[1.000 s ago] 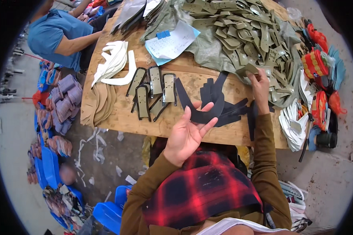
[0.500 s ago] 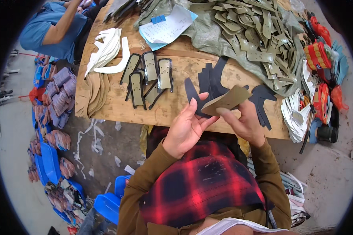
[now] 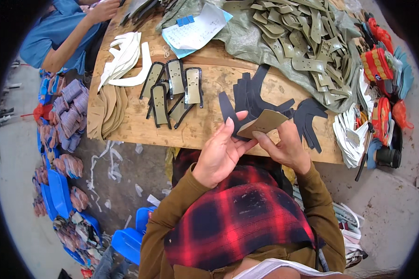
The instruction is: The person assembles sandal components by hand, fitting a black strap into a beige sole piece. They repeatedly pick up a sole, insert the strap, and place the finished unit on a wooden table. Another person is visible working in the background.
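Observation:
My right hand [image 3: 287, 148] pinches a tan-olive stiff sheet piece [image 3: 264, 123], thumb on its near face, just above the table's front edge. Beside it my left hand [image 3: 222, 151] is palm up, thumb raised, its fingertips reaching under the tan piece. Between that thumb and fingers runs a dark V-shaped cutout [image 3: 228, 110], one arm of it pointing up and away; its lower part is hidden behind the tan piece. Just beyond lie a fanned stack of similar dark cutouts [image 3: 248, 95] and, to the right, a second dark stack [image 3: 307, 122].
Several black-edged tan pieces [image 3: 160, 104] lie left of my hands, near white cutouts [image 3: 123, 58] and brown cutouts [image 3: 108, 111]. Clipped papers [image 3: 198, 31] lie farther back. A heap of olive pieces [image 3: 307, 39] covers a sheet at back right. A co-worker's arm [image 3: 74, 39] is at upper left.
My right hand has moved slightly left and tilted the tan piece so more of its face shows. My left hand has barely moved. The co-worker's arm has swung outward.

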A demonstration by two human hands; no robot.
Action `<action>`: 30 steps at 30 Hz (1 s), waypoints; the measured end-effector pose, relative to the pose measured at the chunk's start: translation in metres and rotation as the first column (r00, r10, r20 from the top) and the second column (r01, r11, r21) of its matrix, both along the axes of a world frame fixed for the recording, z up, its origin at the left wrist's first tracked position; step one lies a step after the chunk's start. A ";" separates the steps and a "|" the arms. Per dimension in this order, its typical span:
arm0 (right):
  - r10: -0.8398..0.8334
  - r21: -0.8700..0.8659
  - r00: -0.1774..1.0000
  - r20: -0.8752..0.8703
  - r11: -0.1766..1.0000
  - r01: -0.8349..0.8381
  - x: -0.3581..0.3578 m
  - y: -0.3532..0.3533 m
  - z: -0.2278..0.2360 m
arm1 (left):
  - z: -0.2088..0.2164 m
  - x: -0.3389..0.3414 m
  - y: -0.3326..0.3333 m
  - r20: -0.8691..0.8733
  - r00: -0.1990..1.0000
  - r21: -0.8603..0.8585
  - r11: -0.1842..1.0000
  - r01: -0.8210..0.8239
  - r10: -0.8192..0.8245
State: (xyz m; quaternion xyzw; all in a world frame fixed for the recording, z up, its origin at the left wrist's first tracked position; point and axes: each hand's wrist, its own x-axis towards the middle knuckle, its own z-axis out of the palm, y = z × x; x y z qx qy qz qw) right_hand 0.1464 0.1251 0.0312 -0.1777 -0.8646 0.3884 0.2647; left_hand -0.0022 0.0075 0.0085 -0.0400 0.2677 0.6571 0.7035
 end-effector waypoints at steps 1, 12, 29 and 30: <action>-0.001 0.007 1.000 -0.005 1.000 0.001 0.000 0.000 0.000 | 0.000 0.000 0.000 -0.001 1.000 -0.002 1.000 0.001 -0.001; 0.004 0.055 1.000 -0.028 0.999 -0.002 -0.004 -0.001 -0.001 | -0.003 0.004 0.003 -0.032 0.999 0.029 1.000 -0.007 0.008; -0.038 0.414 0.995 -0.088 0.907 0.072 -0.001 -0.017 0.000 | 0.038 -0.023 0.005 -0.946 -0.311 0.095 0.995 0.013 0.094; -0.056 0.408 0.995 -0.085 0.909 0.086 -0.002 -0.018 -0.001 | 0.036 -0.018 0.004 -0.926 -0.352 0.140 0.990 0.017 0.137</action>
